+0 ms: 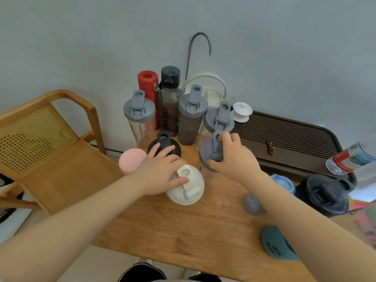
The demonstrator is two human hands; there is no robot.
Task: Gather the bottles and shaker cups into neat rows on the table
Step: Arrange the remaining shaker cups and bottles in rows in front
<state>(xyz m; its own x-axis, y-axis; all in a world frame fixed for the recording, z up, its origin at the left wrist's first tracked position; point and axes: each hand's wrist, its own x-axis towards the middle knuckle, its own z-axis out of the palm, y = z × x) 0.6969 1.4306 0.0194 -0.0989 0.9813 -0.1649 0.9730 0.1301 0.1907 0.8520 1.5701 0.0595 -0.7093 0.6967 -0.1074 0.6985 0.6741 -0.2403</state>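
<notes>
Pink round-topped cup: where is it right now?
Head view, left table edge: the pink round-topped cup stands beside the black-lidded shaker, just beyond the left hand.

Both forearms bare, no sleeves; dark shoes [142,271] w/ pale trim.

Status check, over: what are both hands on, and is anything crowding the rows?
Left hand grips white-lidded shaker. Right hand grips grey-lidded shaker by its lid. Back row stands upright; black-lidded shaker sits tight beside the left hand.
</notes>
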